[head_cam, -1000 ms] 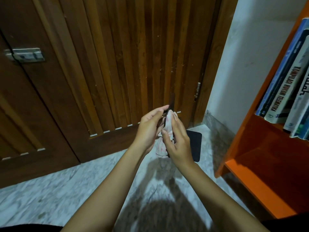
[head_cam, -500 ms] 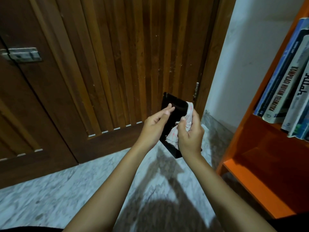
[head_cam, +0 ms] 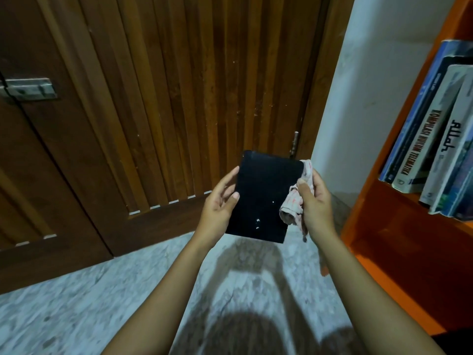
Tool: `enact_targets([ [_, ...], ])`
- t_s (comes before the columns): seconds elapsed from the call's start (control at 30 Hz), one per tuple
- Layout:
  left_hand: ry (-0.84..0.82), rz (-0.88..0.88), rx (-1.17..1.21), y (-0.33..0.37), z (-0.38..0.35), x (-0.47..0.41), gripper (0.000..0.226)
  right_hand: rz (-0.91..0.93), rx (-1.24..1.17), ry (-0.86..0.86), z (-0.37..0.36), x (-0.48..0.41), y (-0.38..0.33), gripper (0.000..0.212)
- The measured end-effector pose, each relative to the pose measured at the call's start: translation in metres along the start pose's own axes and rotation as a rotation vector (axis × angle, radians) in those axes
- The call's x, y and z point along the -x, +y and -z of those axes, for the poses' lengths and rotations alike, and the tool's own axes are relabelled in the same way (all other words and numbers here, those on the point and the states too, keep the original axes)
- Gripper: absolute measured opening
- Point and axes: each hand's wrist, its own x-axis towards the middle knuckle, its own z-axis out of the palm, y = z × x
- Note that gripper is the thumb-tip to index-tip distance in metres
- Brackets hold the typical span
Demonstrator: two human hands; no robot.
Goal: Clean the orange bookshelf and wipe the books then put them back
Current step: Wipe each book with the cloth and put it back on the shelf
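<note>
At centre frame we show the black book [head_cam: 263, 198], held in the air above the marble floor [head_cam: 76, 303] with its plain cover facing us and its top edge tipped slightly toward eleven o'clock. A few pale specks [head_cam: 257, 224] mark the lower part of the cover.

The left hand [head_cam: 220, 203] takes the book's nine o'clock edge. Its grip is closed on the book, with the thumb lying on the cover and the fingers wrapped behind. The right hand [head_cam: 316, 201] sits at the three o'clock edge. Its grip pinches a crumpled pale cloth [head_cam: 294, 201] with reddish marks, the thumb pressing the cloth down where it overlaps that edge. We cannot tell whether the right fingers also support the book from behind, since the cloth hides them.

At three o'clock stands the orange bookshelf [head_cam: 384, 226], well apart from the hands. On its upper shelf we see a row of books [head_cam: 430, 139] leaning toward one o'clock, and the shelf board below them shows bare orange. At twelve o'clock a slatted wooden door [head_cam: 179, 85] fills the background, with a metal latch [head_cam: 28, 89] at ten o'clock and a white wall [head_cam: 371, 85] at two o'clock.
</note>
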Motion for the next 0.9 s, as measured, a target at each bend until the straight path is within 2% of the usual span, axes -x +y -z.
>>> enact_targets([
  [0.13,0.038,-0.034,-0.066,0.000,-0.004,0.001,0.046,0.066,0.191,-0.021,0.007,-0.008,-0.003,0.039],
  [0.33,0.009,-0.037,-0.112,0.000,-0.012,0.003,0.047,0.228,0.599,-0.033,0.010,-0.015,-0.004,0.038],
  [0.5,0.002,-0.041,-0.127,0.000,-0.018,0.003,0.047,0.301,0.821,-0.023,0.004,-0.010,-0.006,0.039],
  [0.6,-0.009,-0.032,-0.154,-0.001,-0.024,0.004,0.046,0.356,0.862,-0.034,-0.009,-0.006,-0.009,0.041],
  [0.9,0.015,-0.021,-0.152,0.000,-0.022,0.003,0.047,0.475,0.772,-0.011,-0.032,-0.002,-0.012,0.044],
])
